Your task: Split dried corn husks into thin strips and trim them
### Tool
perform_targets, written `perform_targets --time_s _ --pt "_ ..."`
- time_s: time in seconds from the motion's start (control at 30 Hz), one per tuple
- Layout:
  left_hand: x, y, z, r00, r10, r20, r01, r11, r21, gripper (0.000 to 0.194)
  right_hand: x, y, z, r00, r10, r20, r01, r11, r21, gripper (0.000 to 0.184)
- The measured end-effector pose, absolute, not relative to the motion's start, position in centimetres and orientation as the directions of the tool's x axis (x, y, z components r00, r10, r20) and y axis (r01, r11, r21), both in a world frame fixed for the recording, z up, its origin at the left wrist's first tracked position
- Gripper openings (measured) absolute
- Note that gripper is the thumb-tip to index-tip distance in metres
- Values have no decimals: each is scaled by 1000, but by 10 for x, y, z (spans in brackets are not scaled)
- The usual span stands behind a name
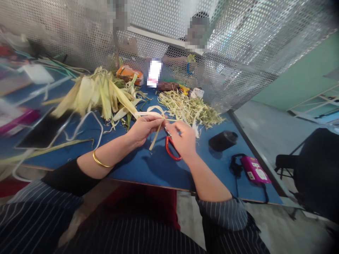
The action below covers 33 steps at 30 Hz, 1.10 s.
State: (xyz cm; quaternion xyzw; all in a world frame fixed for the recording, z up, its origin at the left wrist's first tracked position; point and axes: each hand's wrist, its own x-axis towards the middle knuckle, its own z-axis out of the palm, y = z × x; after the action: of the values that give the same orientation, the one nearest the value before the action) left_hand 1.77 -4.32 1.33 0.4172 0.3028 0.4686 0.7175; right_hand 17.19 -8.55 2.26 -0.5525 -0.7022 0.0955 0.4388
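My left hand (144, 128) is closed in a pinch on a pale corn husk strip (155, 139) that hangs down from the fingers. My right hand (181, 137) is closed around red-handled scissors (172, 150), whose loop hangs below the palm. Both hands meet above the blue table (148, 169), and the scissor blades lie by the strip. Whether the blades are touching the strip is hidden by my fingers.
A pile of whole husks (97, 93) lies at the back left, and a heap of cut strips (189, 107) at the back right. A black round object (222, 140) and a pink device (255, 169) with a cord sit on the right. A perforated metal screen (246, 53) stands behind the table, with a person behind it.
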Motion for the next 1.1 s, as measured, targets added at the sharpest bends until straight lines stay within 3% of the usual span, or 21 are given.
perform_targets --time_s 0.1,0.27,0.33,0.47,0.57,0.67,0.77,0.97,1.1 --pt "19 -42 10 380 925 -24 -449 207 869 14 161 -84 7 -86 925 370 648 334 -684 25" --pt "21 -43 10 368 929 -40 -459 219 861 13 157 -81 -2 -97 935 341 622 324 -713 23" --pt "21 -43 10 351 936 -34 -472 208 857 11 160 -81 3 -156 912 379 689 376 -620 20" --pt "22 -44 9 327 945 -5 -491 174 854 11 163 -83 12 -344 844 411 818 485 -309 15" --pt "20 -43 9 331 943 -35 -480 200 854 11 165 -86 15 -388 820 421 837 504 -212 19" --pt "17 -40 12 330 939 -94 -468 249 848 16 168 -87 16 -275 810 519 849 458 -265 27" --pt "14 -38 15 317 938 -138 -456 279 845 21 173 -84 15 -106 783 613 855 387 -346 23" --pt "15 -39 14 334 934 -130 -389 262 883 19 173 -80 11 -126 913 388 820 316 -477 14" --pt "18 -40 10 196 980 37 -236 11 972 20 169 -86 16 -183 931 314 643 356 -679 22"
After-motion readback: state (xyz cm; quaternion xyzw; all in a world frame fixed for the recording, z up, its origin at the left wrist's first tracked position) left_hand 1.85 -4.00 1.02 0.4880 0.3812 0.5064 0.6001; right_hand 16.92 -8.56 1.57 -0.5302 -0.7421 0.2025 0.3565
